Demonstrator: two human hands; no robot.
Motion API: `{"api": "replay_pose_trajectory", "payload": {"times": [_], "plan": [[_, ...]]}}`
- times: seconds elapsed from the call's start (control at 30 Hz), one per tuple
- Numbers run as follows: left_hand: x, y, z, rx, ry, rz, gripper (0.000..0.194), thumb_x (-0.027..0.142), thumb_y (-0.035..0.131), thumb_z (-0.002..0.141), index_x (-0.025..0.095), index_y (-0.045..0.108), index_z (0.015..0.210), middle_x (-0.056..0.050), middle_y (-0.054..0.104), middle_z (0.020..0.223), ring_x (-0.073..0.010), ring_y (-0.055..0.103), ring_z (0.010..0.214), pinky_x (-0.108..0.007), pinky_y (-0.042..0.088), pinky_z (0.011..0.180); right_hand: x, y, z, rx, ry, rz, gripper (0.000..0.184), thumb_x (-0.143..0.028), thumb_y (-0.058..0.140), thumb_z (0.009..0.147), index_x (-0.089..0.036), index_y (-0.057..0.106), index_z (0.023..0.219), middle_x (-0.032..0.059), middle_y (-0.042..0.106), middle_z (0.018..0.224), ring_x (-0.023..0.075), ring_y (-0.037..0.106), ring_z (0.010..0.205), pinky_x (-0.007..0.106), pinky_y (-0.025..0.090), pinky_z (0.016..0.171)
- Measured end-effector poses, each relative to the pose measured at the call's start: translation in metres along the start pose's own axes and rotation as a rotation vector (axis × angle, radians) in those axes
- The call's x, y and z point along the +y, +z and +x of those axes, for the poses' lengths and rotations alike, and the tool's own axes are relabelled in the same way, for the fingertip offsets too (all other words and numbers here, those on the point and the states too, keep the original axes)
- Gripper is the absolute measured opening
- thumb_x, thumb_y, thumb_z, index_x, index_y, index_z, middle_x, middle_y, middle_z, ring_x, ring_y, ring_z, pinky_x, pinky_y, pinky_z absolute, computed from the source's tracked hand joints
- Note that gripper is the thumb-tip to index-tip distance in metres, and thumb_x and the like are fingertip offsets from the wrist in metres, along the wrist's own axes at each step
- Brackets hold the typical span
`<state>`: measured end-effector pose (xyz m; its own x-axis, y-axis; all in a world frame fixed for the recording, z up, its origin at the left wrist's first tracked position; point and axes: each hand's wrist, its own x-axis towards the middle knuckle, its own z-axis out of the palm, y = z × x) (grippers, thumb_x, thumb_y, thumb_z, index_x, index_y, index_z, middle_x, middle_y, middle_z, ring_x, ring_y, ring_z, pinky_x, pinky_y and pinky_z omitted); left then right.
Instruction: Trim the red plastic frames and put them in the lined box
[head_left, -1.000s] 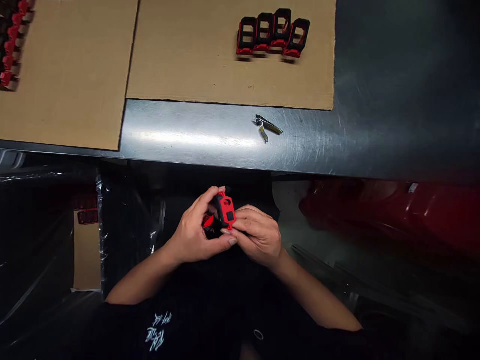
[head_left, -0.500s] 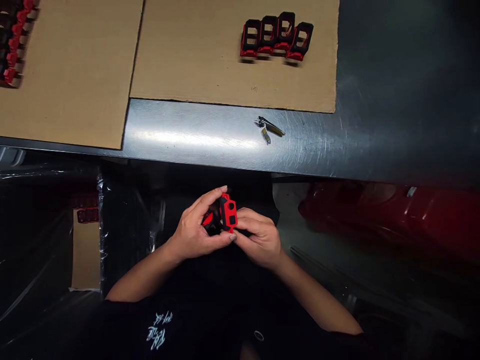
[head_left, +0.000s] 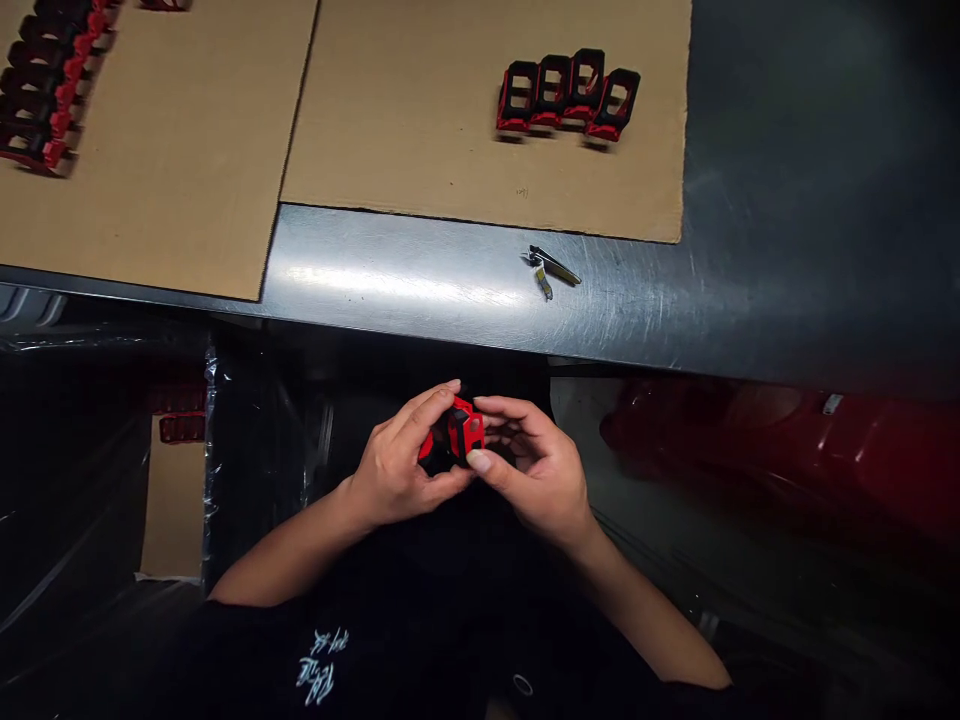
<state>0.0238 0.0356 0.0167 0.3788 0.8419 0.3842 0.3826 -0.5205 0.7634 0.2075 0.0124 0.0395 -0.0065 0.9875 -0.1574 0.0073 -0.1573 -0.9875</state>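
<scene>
Red-and-black moulded plastic part [head_left: 465,430], gripped firmly by the left hand [head_left: 394,465] between fingers and thumb; right hand [head_left: 536,465] curved in a narrower grip around it, thumb pressed to its lower edge. Held nearer the body than the steel worktop [head_left: 390,285]. Nail clipper [head_left: 551,268] laid on the steel; four red-and-black parts [head_left: 568,95] ranged on a cardboard sheet [head_left: 480,130].

Left hand [head_left: 396,468] pinching a red-and-black plastic part [head_left: 466,430], right hand [head_left: 537,466] closing in, thumb at its edge, all below the steel table [head_left: 390,275]; on that table, a nail clipper [head_left: 551,268], and a cardboard sheet [head_left: 480,130] carrying four matching parts [head_left: 568,95]!
</scene>
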Motion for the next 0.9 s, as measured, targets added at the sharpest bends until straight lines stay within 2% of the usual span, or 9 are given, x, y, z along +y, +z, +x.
{"api": "replay_pose_trajectory", "payload": {"times": [0.1, 0.2, 0.3, 0.4, 0.5, 0.63, 0.73, 0.9], "plan": [[-0.002, 0.005, -0.003, 0.031, 0.068, 0.072, 0.091, 0.029, 0.075, 0.087, 0.012, 0.024, 0.160, -0.023, 0.066, 0.139, -0.0274, 0.069, 0.125, -0.039, 0.063, 0.100, -0.004, 0.007, 0.001, 0.032, -0.035, -0.156, 0.044, -0.029, 0.088, 0.077, -0.026, 0.071, 0.118, 0.0025, 0.079, 0.101, 0.0191, 0.077, 0.088, 0.033, 0.064, 0.086], [-0.005, 0.007, -0.005, 0.085, 0.162, 0.206, 0.103, 0.025, 0.077, 0.086, 0.008, 0.011, 0.163, -0.026, 0.067, 0.136, -0.0264, 0.076, 0.111, -0.036, 0.066, 0.088, -0.002, 0.008, 0.002, 0.026, -0.034, -0.190, 0.033, -0.027, 0.086, 0.079, -0.026, 0.074, 0.109, 0.0014, 0.079, 0.096, 0.0179, 0.076, 0.082, 0.032, 0.064, 0.082], [-0.007, 0.005, -0.007, 0.135, 0.230, 0.302, 0.106, 0.028, 0.077, 0.088, 0.012, 0.004, 0.164, -0.022, 0.074, 0.127, -0.0212, 0.078, 0.085, -0.031, 0.063, 0.070, 0.003, 0.005, 0.004, -0.030, 0.057, 0.020, 0.030, -0.029, 0.084, 0.082, -0.027, 0.076, 0.111, 0.0024, 0.080, 0.100, 0.0187, 0.078, 0.085, 0.032, 0.065, 0.081], [-0.007, 0.001, -0.007, 0.135, 0.288, 0.310, 0.107, 0.032, 0.078, 0.088, 0.015, 0.005, 0.164, -0.015, 0.079, 0.115, -0.0190, 0.076, 0.076, -0.030, 0.062, 0.066, 0.010, 0.000, 0.006, -0.141, 0.195, 0.307, 0.035, -0.034, 0.084, 0.083, -0.029, 0.076, 0.116, 0.0031, 0.081, 0.104, 0.0204, 0.078, 0.092, 0.034, 0.064, 0.084], [-0.005, -0.002, -0.005, 0.095, 0.297, 0.236, 0.105, 0.038, 0.077, 0.089, 0.017, 0.006, 0.164, -0.014, 0.079, 0.116, -0.0191, 0.078, 0.081, -0.030, 0.063, 0.067, 0.015, 0.000, 0.009, -0.241, 0.345, 0.499, 0.035, -0.042, 0.082, 0.083, -0.024, 0.077, 0.112, 0.0060, 0.081, 0.102, 0.0219, 0.078, 0.091, 0.032, 0.063, 0.079], [-0.002, 0.000, -0.002, 0.105, 0.236, 0.079, 0.111, 0.054, 0.074, 0.088, 0.013, 0.005, 0.164, -0.021, 0.075, 0.125, -0.0228, 0.079, 0.099, -0.030, 0.066, 0.072, 0.021, 0.005, 0.009, -0.339, 0.573, 0.719, 0.035, -0.049, 0.076, 0.086, -0.018, 0.074, 0.103, 0.0088, 0.079, 0.094, 0.0197, 0.076, 0.072, 0.027, 0.059, 0.060], [0.000, 0.000, -0.002, 0.093, 0.176, 0.059, 0.116, 0.057, 0.077, 0.084, 0.010, 0.006, 0.163, -0.023, 0.074, 0.125, -0.0249, 0.079, 0.105, -0.031, 0.067, 0.080, 0.024, 0.009, 0.008, -0.311, 0.629, 0.814, 0.031, -0.045, 0.075, 0.086, -0.017, 0.073, 0.100, 0.0061, 0.077, 0.086, 0.0155, 0.072, 0.062, 0.026, 0.059, 0.060], [0.002, -0.002, -0.005, 0.055, 0.056, 0.066, 0.119, 0.062, 0.075, 0.081, 0.011, 0.006, 0.163, -0.023, 0.072, 0.128, -0.0274, 0.077, 0.110, -0.035, 0.068, 0.085, 0.027, 0.007, 0.007, -0.314, 0.680, 0.876, 0.027, -0.039, 0.075, 0.085, -0.016, 0.074, 0.099, 0.0051, 0.077, 0.082, 0.0154, 0.072, 0.064, 0.024, 0.058, 0.060]]}}
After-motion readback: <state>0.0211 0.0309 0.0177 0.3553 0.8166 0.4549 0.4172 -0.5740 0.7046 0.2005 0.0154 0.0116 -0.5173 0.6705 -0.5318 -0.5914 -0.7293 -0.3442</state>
